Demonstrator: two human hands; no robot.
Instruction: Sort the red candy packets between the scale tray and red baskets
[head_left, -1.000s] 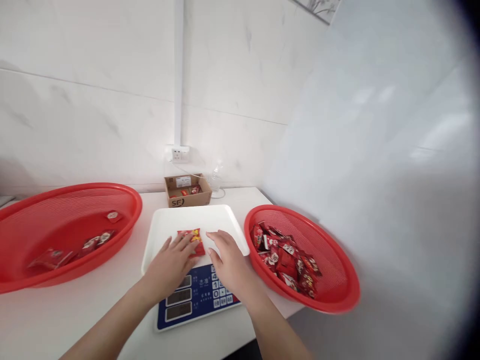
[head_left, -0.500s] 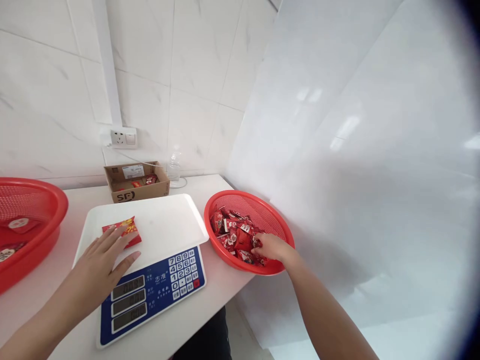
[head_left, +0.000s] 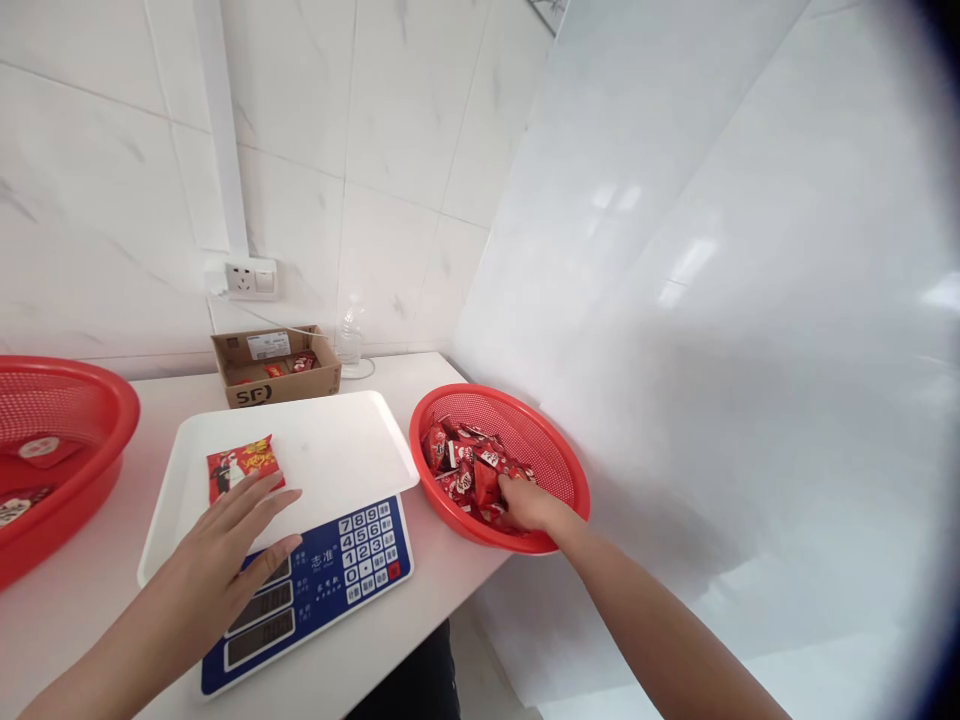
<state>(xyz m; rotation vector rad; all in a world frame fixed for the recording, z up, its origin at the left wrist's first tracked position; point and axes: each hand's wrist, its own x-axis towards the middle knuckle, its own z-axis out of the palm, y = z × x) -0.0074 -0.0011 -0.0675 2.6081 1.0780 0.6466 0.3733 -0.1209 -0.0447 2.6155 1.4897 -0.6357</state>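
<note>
A small red packet with yellow print [head_left: 238, 466] lies on the white pan of a scale [head_left: 337, 440]. My left hand [head_left: 217, 560] hovers over the pan's near edge and the display, fingers spread, fingertips just at the packet's lower edge. On the right, a red mesh basket [head_left: 551, 440] holds a heap of red wrapped packets [head_left: 461, 455]. My right hand [head_left: 529, 503] reaches into it, fingers curled at a plain red packet [head_left: 487, 482]. Its fingertips are partly hidden among the wrappers.
Another red basket [head_left: 112, 440] with a few packets stands at the left edge. Behind the scale are an open cardboard box [head_left: 319, 378] with some red packets and a clear plastic bottle [head_left: 350, 335]. A white panel [head_left: 637, 330] rises beside the right basket.
My left hand has drawn back down and right, uncovering more of the packet on the pan. My right hand has moved slightly left, deeper into the heap.
</note>
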